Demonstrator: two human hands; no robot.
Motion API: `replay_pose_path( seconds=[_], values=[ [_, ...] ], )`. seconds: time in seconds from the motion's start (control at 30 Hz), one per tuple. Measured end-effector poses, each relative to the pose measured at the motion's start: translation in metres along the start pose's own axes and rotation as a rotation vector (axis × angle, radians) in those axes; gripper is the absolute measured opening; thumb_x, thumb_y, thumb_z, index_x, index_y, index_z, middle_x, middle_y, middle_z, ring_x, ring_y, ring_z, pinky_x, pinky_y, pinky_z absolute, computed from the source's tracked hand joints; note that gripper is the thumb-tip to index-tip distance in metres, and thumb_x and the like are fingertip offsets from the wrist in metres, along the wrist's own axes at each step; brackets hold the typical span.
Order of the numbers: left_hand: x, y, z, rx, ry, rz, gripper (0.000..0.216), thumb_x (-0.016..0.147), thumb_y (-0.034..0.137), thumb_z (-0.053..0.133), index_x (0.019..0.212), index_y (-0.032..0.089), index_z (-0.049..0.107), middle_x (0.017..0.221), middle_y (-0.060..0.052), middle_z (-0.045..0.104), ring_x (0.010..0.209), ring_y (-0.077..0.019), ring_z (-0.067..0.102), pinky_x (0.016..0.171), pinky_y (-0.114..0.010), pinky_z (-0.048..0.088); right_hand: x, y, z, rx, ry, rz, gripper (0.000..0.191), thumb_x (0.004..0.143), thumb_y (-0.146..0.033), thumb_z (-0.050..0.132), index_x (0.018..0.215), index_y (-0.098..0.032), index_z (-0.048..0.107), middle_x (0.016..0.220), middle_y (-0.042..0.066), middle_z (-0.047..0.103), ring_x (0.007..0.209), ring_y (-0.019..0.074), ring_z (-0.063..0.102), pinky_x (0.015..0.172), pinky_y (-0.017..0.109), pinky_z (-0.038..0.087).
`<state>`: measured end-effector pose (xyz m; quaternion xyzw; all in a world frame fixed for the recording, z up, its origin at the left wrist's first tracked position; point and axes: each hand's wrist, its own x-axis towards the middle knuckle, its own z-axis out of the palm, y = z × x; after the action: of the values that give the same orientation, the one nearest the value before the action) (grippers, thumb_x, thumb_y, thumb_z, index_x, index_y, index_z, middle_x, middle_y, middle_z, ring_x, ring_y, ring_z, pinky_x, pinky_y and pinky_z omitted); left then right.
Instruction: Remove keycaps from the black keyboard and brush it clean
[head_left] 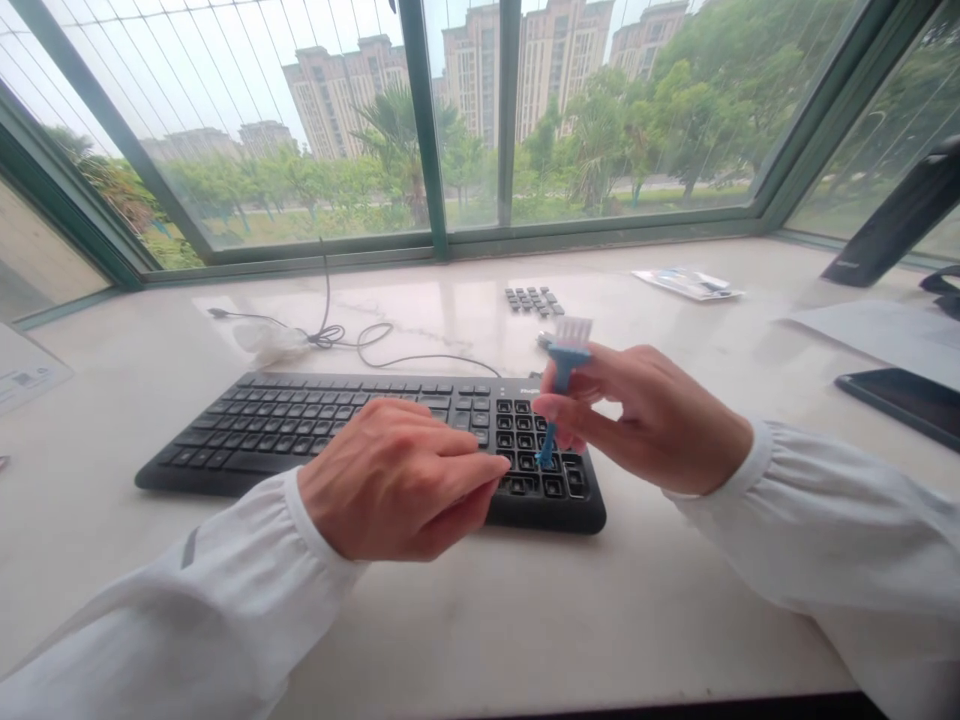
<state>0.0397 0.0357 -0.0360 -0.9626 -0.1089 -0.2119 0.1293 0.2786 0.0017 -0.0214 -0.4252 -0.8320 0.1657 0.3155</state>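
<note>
A black keyboard (262,462) lies on the white counter, its number pad bare of keycaps so the square sockets show. My right hand (637,415) pinches a blue cleaning brush (561,375) between thumb and fingers. White bristles point up, slightly blurred, and the narrow lower end reaches down to the sockets at the lower right of the pad. Over the keyboard's middle, my left hand (405,480) is curled closed, its index fingertip at the left edge of the number pad. Whatever its curled fingers may hold is hidden.
Several loose keycaps (534,299) lie in rows behind the keyboard. A cable (420,358) and a crumpled clear bag (274,340) are at the back left. A flat packet (690,284), a phone (904,405) and a black stand (896,215) are on the right. Windows border the counter.
</note>
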Motion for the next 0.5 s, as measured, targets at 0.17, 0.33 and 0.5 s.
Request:
replay_pose_path(
  seconds=[0.17, 0.33, 0.5],
  values=[
    [-0.004, -0.006, 0.000, 0.009, -0.026, -0.007, 0.021, 0.090, 0.022, 0.052, 0.089, 0.023, 0.073, 0.059, 0.005, 0.062, 0.044, -0.0111, 0.045, 0.046, -0.031, 0.031, -0.012, 0.010, 0.007, -0.208, 0.088, -0.288, 0.010, 0.095, -0.023, 0.053, 0.086, -0.020, 0.055, 0.065, 0.001, 0.066, 0.051, 0.0105, 0.060, 0.051, 0.022, 0.044],
    [-0.005, -0.008, 0.003, 0.006, -0.013, 0.006, 0.020, 0.088, 0.021, 0.054, 0.080, 0.021, 0.072, 0.056, 0.005, 0.059, 0.043, -0.0107, 0.045, 0.045, -0.032, 0.030, -0.013, 0.010, 0.015, -0.180, 0.099, -0.454, 0.006, 0.097, -0.017, 0.052, 0.091, -0.018, 0.053, 0.076, 0.001, 0.066, 0.058, 0.0097, 0.061, 0.053, 0.020, 0.048],
    [-0.005, -0.008, 0.005, -0.005, -0.046, 0.005, 0.022, 0.088, 0.020, 0.053, 0.080, 0.021, 0.073, 0.056, 0.005, 0.060, 0.043, -0.0124, 0.048, 0.044, -0.033, 0.029, -0.012, 0.010, 0.017, -0.172, 0.046, -0.459, 0.007, 0.096, -0.012, 0.052, 0.091, -0.017, 0.052, 0.076, 0.001, 0.063, 0.063, 0.0107, 0.062, 0.058, 0.021, 0.050]
  ],
)
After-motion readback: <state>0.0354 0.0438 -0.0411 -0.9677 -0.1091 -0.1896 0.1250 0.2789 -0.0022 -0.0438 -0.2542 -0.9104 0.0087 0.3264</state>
